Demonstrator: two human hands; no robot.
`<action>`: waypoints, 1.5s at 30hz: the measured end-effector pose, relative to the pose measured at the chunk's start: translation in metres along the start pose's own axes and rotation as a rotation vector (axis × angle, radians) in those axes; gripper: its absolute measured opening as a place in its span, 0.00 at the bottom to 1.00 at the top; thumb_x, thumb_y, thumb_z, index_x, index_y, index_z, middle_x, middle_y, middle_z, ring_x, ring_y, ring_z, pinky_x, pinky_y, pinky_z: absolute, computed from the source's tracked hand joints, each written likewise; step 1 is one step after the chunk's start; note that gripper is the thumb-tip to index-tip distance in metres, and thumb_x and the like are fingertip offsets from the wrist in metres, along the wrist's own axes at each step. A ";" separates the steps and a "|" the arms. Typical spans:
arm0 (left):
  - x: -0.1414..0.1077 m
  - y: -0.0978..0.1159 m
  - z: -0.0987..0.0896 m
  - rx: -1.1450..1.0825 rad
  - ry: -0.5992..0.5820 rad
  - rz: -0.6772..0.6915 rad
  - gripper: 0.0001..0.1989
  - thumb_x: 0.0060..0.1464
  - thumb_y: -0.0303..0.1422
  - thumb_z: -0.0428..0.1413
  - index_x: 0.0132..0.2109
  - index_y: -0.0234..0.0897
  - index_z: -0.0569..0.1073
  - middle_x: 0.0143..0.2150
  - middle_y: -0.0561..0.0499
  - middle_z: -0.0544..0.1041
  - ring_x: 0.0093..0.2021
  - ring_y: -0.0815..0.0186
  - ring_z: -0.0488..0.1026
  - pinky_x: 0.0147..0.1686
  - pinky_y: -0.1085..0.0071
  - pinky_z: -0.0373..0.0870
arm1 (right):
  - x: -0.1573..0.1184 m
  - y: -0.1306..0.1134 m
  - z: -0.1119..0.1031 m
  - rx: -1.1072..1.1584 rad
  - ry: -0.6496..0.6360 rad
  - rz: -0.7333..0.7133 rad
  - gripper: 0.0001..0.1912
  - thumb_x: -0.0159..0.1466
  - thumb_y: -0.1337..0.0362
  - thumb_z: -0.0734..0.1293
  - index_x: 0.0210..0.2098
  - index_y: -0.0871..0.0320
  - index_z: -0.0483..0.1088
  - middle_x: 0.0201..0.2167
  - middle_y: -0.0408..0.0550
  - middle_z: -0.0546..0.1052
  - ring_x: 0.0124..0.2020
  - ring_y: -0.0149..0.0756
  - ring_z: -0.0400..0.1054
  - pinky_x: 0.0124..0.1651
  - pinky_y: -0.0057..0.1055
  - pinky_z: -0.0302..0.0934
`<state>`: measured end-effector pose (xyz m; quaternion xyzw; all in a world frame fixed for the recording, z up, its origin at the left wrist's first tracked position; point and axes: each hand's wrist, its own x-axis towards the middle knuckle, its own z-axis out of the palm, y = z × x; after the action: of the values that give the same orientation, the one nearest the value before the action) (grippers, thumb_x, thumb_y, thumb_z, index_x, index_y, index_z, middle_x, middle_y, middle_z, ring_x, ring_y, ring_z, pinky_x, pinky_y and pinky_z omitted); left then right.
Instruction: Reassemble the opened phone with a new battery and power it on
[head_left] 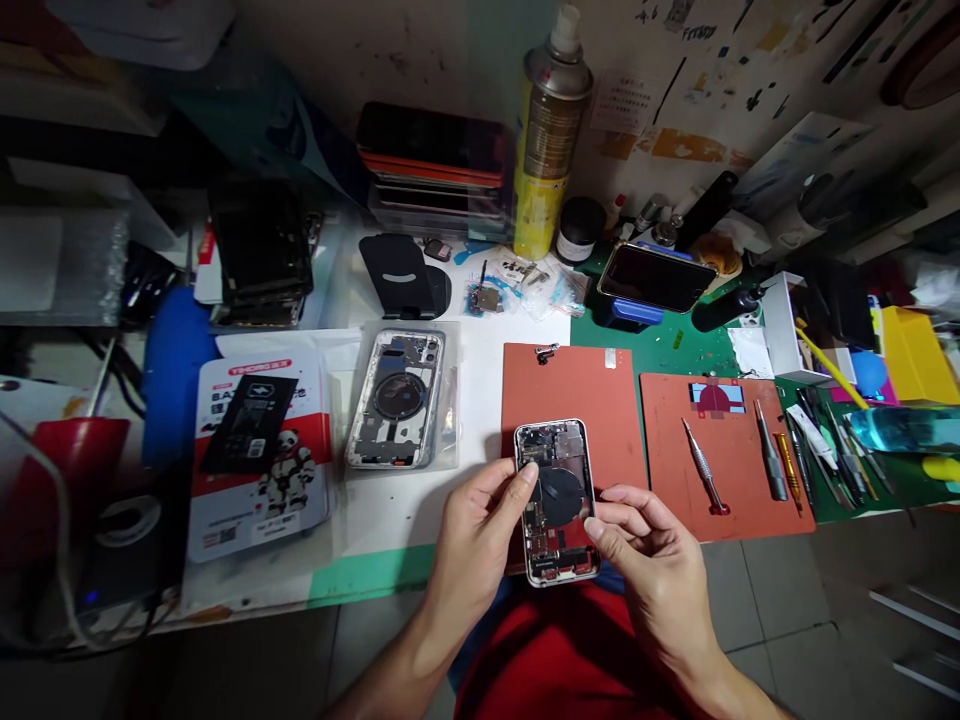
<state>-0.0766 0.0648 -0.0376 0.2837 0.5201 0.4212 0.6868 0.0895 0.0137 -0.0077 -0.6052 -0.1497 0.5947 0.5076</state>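
The fingers of the left hand [480, 520] are holding an opened phone [561, 500] by its left edge, the thumb pressing over the rim. The right hand [660, 565] is resting its thumb on the phone's right edge, its other fingers curving loosely alongside; whether any are gripping from beneath, I cannot tell. The phone is showing its inner parts, with a round black disc [561, 497] sitting mid-frame, and is overlapping the front edge of an orange mat [615, 400], close to the front edge of the surface [405, 520]. Near the mat's back edge, a small metal part [547, 353] is lying. To the left, a phone housing [424, 385] is lying face up, and a battery package [225, 490] is sitting nearer the surface's left front corner. Right of the first mat, a second mat [739, 470] is carrying a silver screwdriver [703, 465], while a grey driver [771, 455] and a gold driver [789, 470] are lying near its right edge. Toward the surface's back edge, a spray can [544, 150] is standing upright.
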 end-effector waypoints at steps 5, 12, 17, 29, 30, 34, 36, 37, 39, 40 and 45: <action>0.001 -0.006 0.000 0.029 0.043 0.025 0.18 0.62 0.48 0.66 0.38 0.35 0.80 0.29 0.51 0.79 0.29 0.66 0.73 0.30 0.73 0.69 | 0.002 -0.001 0.000 -0.037 -0.044 0.011 0.21 0.57 0.55 0.84 0.45 0.56 0.81 0.36 0.51 0.87 0.35 0.40 0.82 0.41 0.36 0.79; 0.002 -0.005 -0.001 0.082 -0.068 -0.034 0.25 0.64 0.53 0.63 0.54 0.35 0.80 0.41 0.43 0.86 0.37 0.58 0.83 0.38 0.64 0.82 | 0.020 -0.012 -0.011 -0.199 -0.016 -0.029 0.21 0.59 0.49 0.82 0.44 0.56 0.83 0.35 0.49 0.86 0.34 0.38 0.79 0.39 0.33 0.75; -0.007 -0.010 -0.021 0.404 0.032 0.168 0.21 0.68 0.49 0.59 0.57 0.40 0.78 0.47 0.44 0.87 0.41 0.58 0.87 0.43 0.64 0.85 | 0.049 -0.031 -0.026 -0.459 -0.033 -0.132 0.20 0.61 0.46 0.79 0.43 0.56 0.84 0.40 0.51 0.87 0.40 0.43 0.81 0.46 0.37 0.74; -0.007 -0.003 -0.028 0.993 0.016 1.007 0.03 0.70 0.31 0.60 0.44 0.42 0.78 0.31 0.57 0.85 0.27 0.69 0.82 0.37 0.75 0.73 | 0.100 -0.084 -0.020 -1.058 -0.396 -0.387 0.13 0.72 0.61 0.67 0.43 0.49 0.86 0.41 0.45 0.88 0.39 0.44 0.83 0.44 0.37 0.73; -0.007 -0.002 -0.027 0.999 -0.002 1.029 0.02 0.70 0.30 0.60 0.45 0.42 0.78 0.32 0.57 0.85 0.28 0.69 0.83 0.39 0.75 0.73 | 0.101 -0.085 -0.018 -1.099 -0.403 -0.423 0.14 0.72 0.62 0.66 0.44 0.49 0.86 0.41 0.46 0.88 0.38 0.43 0.83 0.43 0.37 0.72; -0.006 -0.005 -0.028 1.036 -0.022 1.043 0.03 0.72 0.30 0.59 0.48 0.40 0.77 0.36 0.55 0.86 0.32 0.69 0.84 0.44 0.74 0.72 | 0.103 -0.078 -0.014 -1.223 -0.373 -0.570 0.17 0.74 0.67 0.62 0.43 0.53 0.85 0.38 0.48 0.86 0.37 0.39 0.79 0.41 0.34 0.69; -0.005 -0.007 -0.029 1.048 -0.027 1.026 0.04 0.72 0.30 0.57 0.49 0.40 0.77 0.37 0.54 0.86 0.34 0.68 0.84 0.45 0.74 0.73 | 0.103 -0.071 -0.017 -1.249 -0.337 -0.617 0.17 0.74 0.68 0.62 0.42 0.55 0.84 0.36 0.50 0.83 0.37 0.39 0.76 0.40 0.34 0.66; -0.005 -0.008 -0.030 1.050 -0.031 1.020 0.04 0.73 0.30 0.57 0.50 0.39 0.77 0.38 0.54 0.87 0.34 0.68 0.85 0.45 0.74 0.73 | 0.102 -0.068 -0.018 -1.260 -0.322 -0.629 0.18 0.74 0.69 0.61 0.42 0.55 0.84 0.35 0.51 0.82 0.36 0.39 0.74 0.40 0.34 0.65; -0.004 -0.008 -0.030 1.048 -0.044 1.004 0.05 0.73 0.30 0.57 0.51 0.39 0.77 0.39 0.53 0.86 0.36 0.68 0.85 0.46 0.75 0.73 | 0.100 -0.064 -0.021 -1.290 -0.305 -0.651 0.18 0.74 0.69 0.61 0.40 0.55 0.84 0.33 0.51 0.80 0.36 0.40 0.71 0.39 0.34 0.63; -0.004 -0.009 -0.031 1.044 -0.050 0.996 0.05 0.73 0.30 0.57 0.51 0.39 0.77 0.40 0.53 0.86 0.36 0.68 0.85 0.46 0.75 0.73 | 0.100 -0.064 -0.020 -1.304 -0.301 -0.660 0.18 0.74 0.70 0.62 0.38 0.55 0.84 0.31 0.51 0.79 0.36 0.41 0.70 0.39 0.35 0.62; -0.004 -0.009 -0.030 1.027 -0.047 0.949 0.06 0.74 0.31 0.55 0.51 0.39 0.77 0.39 0.53 0.86 0.37 0.69 0.84 0.45 0.75 0.74 | 0.102 -0.066 0.004 -1.274 -0.202 -0.686 0.13 0.73 0.66 0.66 0.42 0.54 0.84 0.37 0.53 0.83 0.38 0.43 0.75 0.41 0.36 0.65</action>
<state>-0.1029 0.0555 -0.0526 0.7778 0.4582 0.3705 0.2185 0.1395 0.1249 -0.0126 -0.6445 -0.6939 0.2527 0.1984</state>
